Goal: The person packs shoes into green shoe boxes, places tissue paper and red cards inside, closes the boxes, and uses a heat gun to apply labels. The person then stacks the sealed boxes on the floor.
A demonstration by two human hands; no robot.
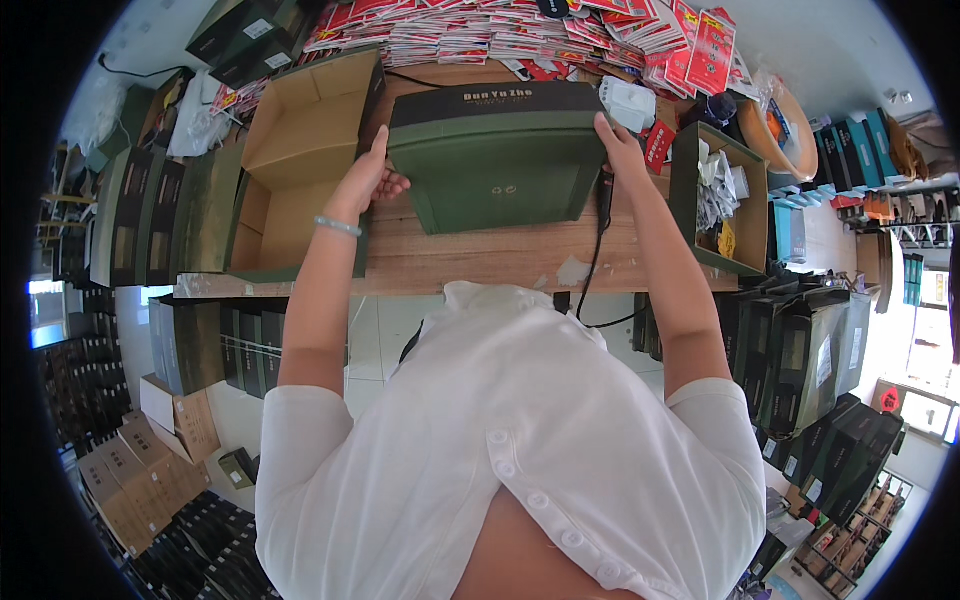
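Between my two hands is a closed dark green shoe box (500, 165) with a black band along its far top edge, tilted above the wooden table (430, 260). My left hand (370, 180) presses on the box's left end, thumb up along the edge and fingers curled below. At the opposite end, my right hand (622, 150) grips the upper right corner with the thumb on top; its other fingers are mostly hidden. Just left of my left hand stands an open box (300, 170) with a bare brown cardboard inside.
Many red and white printed cards (430, 35) are heaped along the back. A green open box (755, 215) with small packets stands at the right, near a white device (628, 103) and a black cable (603, 225). Stacked shoe boxes (140, 215) line the left; more boxes (800, 350) stand lower right.
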